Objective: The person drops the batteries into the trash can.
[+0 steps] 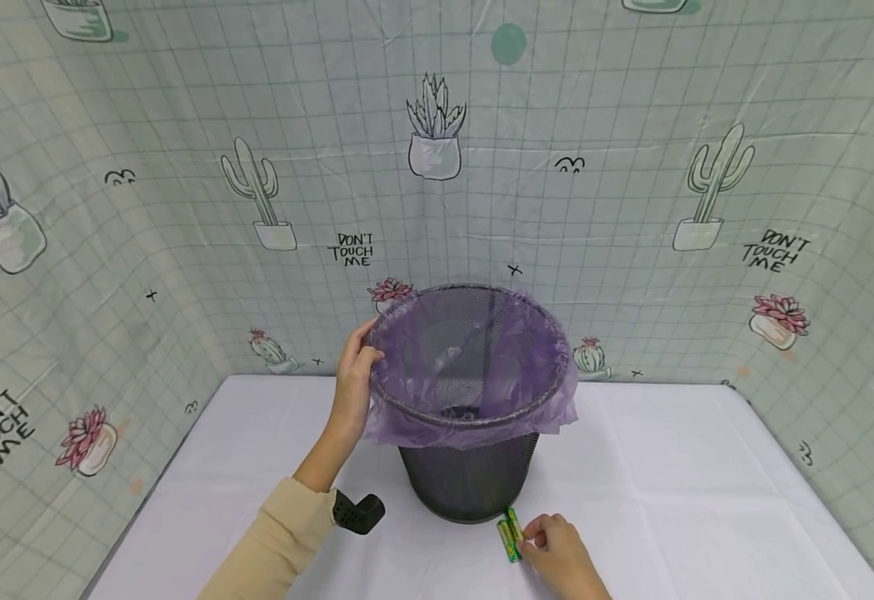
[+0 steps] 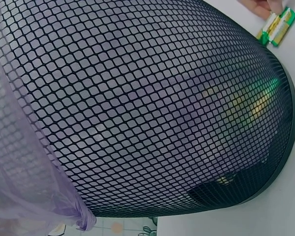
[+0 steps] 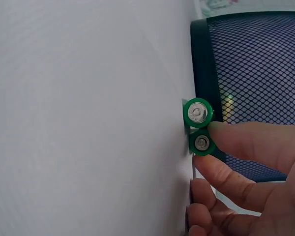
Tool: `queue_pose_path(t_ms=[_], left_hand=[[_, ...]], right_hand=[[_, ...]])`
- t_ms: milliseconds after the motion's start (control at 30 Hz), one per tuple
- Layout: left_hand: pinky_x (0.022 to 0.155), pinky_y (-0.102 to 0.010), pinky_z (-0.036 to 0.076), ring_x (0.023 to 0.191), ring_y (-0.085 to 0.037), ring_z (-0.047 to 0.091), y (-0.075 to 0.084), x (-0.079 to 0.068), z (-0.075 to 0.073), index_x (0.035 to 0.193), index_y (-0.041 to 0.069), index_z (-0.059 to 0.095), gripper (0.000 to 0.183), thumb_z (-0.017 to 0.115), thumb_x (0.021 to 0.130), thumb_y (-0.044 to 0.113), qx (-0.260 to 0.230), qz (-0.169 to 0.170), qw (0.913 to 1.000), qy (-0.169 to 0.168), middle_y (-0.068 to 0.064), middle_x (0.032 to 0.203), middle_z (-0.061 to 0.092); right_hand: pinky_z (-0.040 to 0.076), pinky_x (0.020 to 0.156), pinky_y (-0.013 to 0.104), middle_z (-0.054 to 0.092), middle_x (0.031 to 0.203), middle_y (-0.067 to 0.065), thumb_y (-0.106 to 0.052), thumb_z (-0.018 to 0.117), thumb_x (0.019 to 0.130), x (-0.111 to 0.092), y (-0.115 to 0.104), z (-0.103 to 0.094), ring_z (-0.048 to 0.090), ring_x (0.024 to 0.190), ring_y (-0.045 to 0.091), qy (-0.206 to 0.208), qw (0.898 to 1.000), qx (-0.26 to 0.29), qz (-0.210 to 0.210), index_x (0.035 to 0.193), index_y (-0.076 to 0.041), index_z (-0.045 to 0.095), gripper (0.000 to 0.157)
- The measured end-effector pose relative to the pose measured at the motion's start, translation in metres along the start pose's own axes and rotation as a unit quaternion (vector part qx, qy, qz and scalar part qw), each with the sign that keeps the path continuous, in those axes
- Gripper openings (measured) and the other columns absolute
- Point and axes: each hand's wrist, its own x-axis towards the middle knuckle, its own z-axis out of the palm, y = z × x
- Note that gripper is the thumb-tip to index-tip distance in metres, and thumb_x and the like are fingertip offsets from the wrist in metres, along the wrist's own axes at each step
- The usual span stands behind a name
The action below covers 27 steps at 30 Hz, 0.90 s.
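A black mesh wastebasket [image 1: 466, 483] stands on the table, with a purple bin liner [image 1: 556, 408] folded over its rim. My left hand [image 1: 356, 371] grips the rim at its left side, thumb over the liner. Two green-and-yellow batteries lie side by side against the basket's front foot. My right hand [image 1: 560, 552] pinches the nearer, thinner battery [image 3: 202, 142] between thumb and forefinger. The thicker battery [image 3: 197, 112] touches it on the far side. Through the mesh in the left wrist view, blurred yellow-green shapes [image 2: 258, 104] show inside the basket; their kind is unclear.
A white cloth [image 1: 676, 483] covers the table. Behind it and at both sides hangs a grid-patterned curtain [image 1: 556, 217] printed with cacti. A black strap-like device [image 1: 359, 512] sits at the left sleeve's cuff.
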Motion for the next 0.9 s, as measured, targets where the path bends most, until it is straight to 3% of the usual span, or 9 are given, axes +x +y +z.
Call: queue_pose_path(t_ms=[100, 533, 900], left_hand=[[0.108, -0.043, 0.026, 0.134, -0.024, 0.032, -0.0001, 0.0, 0.0002, 0.14, 0.01, 0.037, 0.055, 0.038, 0.085, 0.013, -0.012, 0.0, 0.9999, 0.001, -0.006, 0.148, 0.033], [0.106, -0.041, 0.028, 0.129, -0.023, 0.037, 0.0012, -0.0019, 0.001, 0.14, 0.01, 0.038, 0.056, 0.039, 0.085, 0.014, -0.014, 0.0, 0.9999, 0.001, -0.006, 0.146, 0.036], [0.109, -0.044, 0.025, 0.135, -0.022, 0.031, 0.0002, -0.0007, -0.0002, 0.141, 0.011, 0.037, 0.055, 0.038, 0.086, 0.015, -0.002, 0.003, 1.0, 0.002, -0.005, 0.149, 0.032]], right_hand=[[0.032, 0.061, 0.025, 0.044, 0.074, 0.002, -0.01, 0.066, 0.075, 0.0006, -0.001, 0.0015, 0.039, 0.071, 0.015, 0.003, 1.0, -0.008, 0.006, 0.082, -0.003, 0.059, 0.012], [0.032, 0.061, 0.026, 0.042, 0.074, 0.003, -0.008, 0.07, 0.073, 0.0006, -0.0025, 0.0033, 0.039, 0.07, 0.016, 0.005, 0.999, -0.03, 0.02, 0.079, -0.002, 0.054, 0.017], [0.035, 0.06, 0.025, 0.046, 0.075, 0.002, -0.009, 0.069, 0.074, -0.0009, -0.0015, -0.0002, 0.042, 0.07, 0.014, 0.029, 0.999, -0.013, 0.013, 0.079, -0.002, 0.057, 0.015]])
